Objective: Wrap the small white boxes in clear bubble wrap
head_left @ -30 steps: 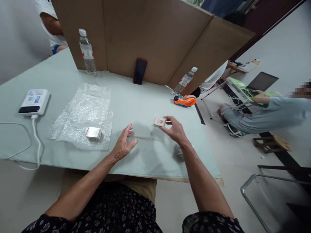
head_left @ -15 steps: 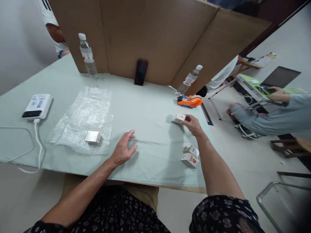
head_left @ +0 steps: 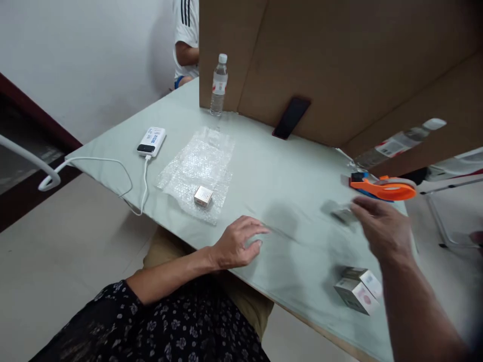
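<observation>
My right hand (head_left: 381,226), blurred by motion, has its fingers at the right end of a small carton box (head_left: 342,213), low over the cloth-covered table. The box is smeared too, so its print is unreadable. My left hand (head_left: 241,241) rests near the table's front edge, fingers apart and curved, holding nothing. Another small box (head_left: 203,196) lies on a sheet of bubble wrap (head_left: 199,161) beyond that hand. Two small printed boxes stand side by side near my right forearm, the nearer box (head_left: 356,296) showing a round reddish mark.
An orange tape dispenser (head_left: 385,190) sits past my right hand. Along the cardboard screen (head_left: 302,55) are a water bottle (head_left: 219,85), a phone (head_left: 291,118) and a second bottle (head_left: 400,143). A white power bank (head_left: 151,142) with a cable lies left; a person sits behind the screen.
The view has turned left, so the table's things appear farther right. My right hand stays at the small box near the tape dispenser. My left hand remains open by the table edge.
</observation>
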Motion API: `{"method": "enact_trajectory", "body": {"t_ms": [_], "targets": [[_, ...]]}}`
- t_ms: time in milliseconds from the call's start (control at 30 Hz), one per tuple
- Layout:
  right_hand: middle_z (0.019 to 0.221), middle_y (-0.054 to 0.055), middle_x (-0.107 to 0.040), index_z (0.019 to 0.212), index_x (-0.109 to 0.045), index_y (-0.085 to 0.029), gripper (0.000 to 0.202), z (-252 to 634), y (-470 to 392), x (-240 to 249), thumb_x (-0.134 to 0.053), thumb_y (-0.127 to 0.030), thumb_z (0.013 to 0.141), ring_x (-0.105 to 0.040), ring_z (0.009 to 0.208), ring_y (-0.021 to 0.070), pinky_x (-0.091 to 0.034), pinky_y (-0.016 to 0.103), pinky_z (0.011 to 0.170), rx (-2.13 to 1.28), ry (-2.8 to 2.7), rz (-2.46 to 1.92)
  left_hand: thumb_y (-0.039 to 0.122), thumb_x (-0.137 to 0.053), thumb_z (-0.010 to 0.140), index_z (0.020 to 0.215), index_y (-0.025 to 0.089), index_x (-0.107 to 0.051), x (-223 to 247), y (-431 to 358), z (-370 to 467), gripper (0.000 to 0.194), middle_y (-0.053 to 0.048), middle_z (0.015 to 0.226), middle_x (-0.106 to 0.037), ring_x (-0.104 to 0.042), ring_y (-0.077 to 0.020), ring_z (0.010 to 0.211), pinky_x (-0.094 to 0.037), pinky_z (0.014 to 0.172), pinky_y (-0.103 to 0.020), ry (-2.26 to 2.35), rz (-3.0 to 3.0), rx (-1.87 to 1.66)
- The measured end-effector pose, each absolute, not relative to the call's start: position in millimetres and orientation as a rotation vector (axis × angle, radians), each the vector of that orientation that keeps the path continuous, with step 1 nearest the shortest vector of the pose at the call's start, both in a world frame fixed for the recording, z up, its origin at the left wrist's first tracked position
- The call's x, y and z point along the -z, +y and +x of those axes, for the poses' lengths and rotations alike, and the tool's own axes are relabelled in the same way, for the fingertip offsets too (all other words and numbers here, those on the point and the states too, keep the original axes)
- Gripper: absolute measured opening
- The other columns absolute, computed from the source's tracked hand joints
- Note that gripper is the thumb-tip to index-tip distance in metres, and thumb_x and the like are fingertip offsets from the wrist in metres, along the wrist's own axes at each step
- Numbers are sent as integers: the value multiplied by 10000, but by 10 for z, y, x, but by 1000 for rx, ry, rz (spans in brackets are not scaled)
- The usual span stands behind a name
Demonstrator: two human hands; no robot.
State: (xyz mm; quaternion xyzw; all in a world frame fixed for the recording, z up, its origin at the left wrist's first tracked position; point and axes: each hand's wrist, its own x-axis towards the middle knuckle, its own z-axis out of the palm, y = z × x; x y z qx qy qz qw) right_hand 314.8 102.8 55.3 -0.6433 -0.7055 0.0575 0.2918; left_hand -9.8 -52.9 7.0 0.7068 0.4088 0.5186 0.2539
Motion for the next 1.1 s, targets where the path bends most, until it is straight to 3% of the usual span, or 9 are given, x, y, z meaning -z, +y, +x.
{"method": "enact_trajectory", "body": {"t_ms": [133, 267, 333, 400, 533, 767, 933, 1100], "targets": [[1045, 108, -724, 1069, -698, -231, 307, 1691, 602, -590, -662, -436, 843, -684, 854, 237, -547, 396, 731, -574, -2181, -1262, 45, -542, 761, 1176, 219, -654, -256, -778, -644, 463, -102, 1100, -647, -585, -274, 1138, -514, 990, -478, 1287, 2108, -1502], [1263, 127, -657, 1274, -588, -216, 502, 496, 363, -345, -698, -421, 829, -664, 988, 257, -534, 443, 860, -674, -2380, -1003, 26, -544, 708, 1293, 260, -603, -193, -938, -1397, 633, -100, 1352, -552, -416, -335, 1377, -361, 1143, -568, 1787, 2179, -1188], [1245, 156, -659, 1276, -587, -185, 554, 164, 324, -223, -733, -417, 796, -634, 1049, 309, -502, 493, 892, -568, -2502, -1054, 42, -552, 741, 1289, 240, -612, -81, -960, -1670, 586, -116, 1446, -483, -339, -362, 1435, -329, 1152, -588, 1970, 2184, -1031], [1148, 140, -695, 1190, -632, -189, 431, 17, 321, -134, -710, -385, 815, -626, 1029, 315, -487, 491, 875, -511, -2563, -1112, 71, -552, 801, 1185, 219, -675, 41, -926, -1818, 429, -129, 1468, -467, -325, -380, 1440, -335, 1137, -606, 2030, 2192, -951], [1091, 93, -722, 1122, -653, -227, 320, 173, 323, -83, -670, -377, 840, -637, 988, 277, -476, 439, 853, -524, -2464, -1135, 108, -523, 892, 923, 188, -718, 155, -781, -1787, 213, -133, 1365, -556, -398, -353, 1392, -403, 1097, -589, 2011, 2229, -1109], [1080, 107, -726, 1124, -654, -209, 359, 1090, 17, -317, -675, -413, 828, -668, 961, 285, -494, 471, 880, -499, -2261, -1255, 50, -551, 876, 952, 194, -690, 99, -847, -1138, 214, -101, 1283, -639, -467, -278, 1343, -486, 1042, -474, 1519, 2516, -1378], [1078, 94, -717, 1136, -641, -226, 344, 1658, -350, -435, -675, -394, 838, -666, 929, 268, -529, 452, 844, -498, -2168, -1334, 69, -591, 861, 923, 209, -696, 202, -1030, -723, 186, -58, 1192, -697, -489, -263, 1316, -406, 1100, -490, 1211, 2660, -1245], [1128, 96, -706, 1168, -633, -225, 364, 1810, -603, -328, -679, -350, 829, -649, 1014, 276, -541, 441, 858, -542, -2147, -1344, 88, -597, 861, 919, 219, -700, 233, -1061, -612, 176, -46, 1032, -712, -553, -260, 1219, -361, 1123, -535, 1224, 2690, -1070]]}}
